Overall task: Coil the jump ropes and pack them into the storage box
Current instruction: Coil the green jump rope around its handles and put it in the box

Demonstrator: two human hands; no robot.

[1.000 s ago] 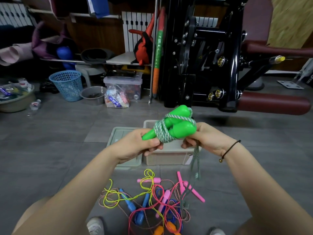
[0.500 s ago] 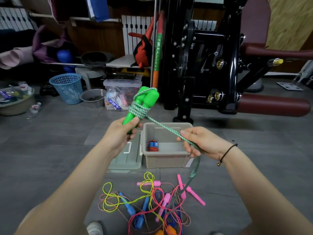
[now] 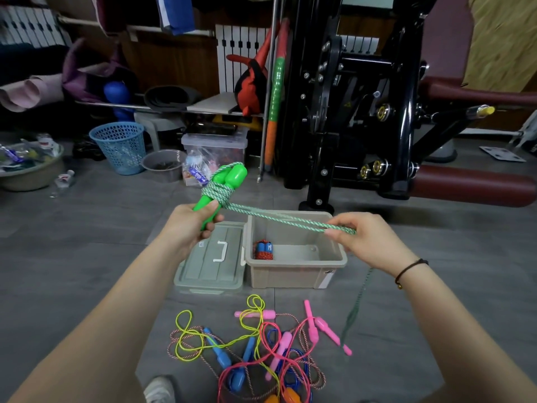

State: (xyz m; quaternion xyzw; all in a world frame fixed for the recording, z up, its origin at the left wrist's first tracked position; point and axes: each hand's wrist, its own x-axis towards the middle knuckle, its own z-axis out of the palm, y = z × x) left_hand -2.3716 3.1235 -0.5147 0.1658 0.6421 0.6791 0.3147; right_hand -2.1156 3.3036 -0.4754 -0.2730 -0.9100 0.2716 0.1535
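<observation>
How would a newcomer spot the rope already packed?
Find the beige storage box on the floor, beside its grey-green lid. Inside, by its left wall, sits one bundle: blue handles wrapped in red cord, the only rope in the box.

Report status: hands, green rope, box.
Left grip holds green handles, several turns wound. Right grip pinches green rope taut above storage box. One coiled rope inside, lid off beside it.

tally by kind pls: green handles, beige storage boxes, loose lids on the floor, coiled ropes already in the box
green handles: 2
beige storage box: 1
loose lid: 1
coiled rope in the box: 1
total: 5
</observation>
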